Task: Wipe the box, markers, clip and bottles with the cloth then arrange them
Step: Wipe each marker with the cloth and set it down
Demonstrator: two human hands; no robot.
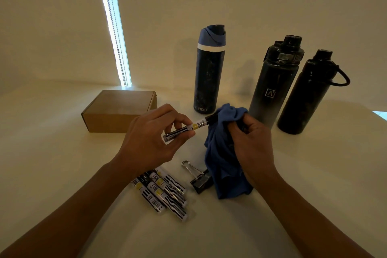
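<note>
My left hand [146, 140] pinches the marker [186, 130], its long axis pointing right into the blue cloth [222, 153] my right hand [251, 144] grips, probably around its cap.

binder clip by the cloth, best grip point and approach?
Probably take the binder clip by its black body, pinching the two flat faces from above and from its near-left side. The blue cloth drapes against its right end, so that side is blocked. The wire handle sticks out to the far left and looks thin and slippery.
</note>
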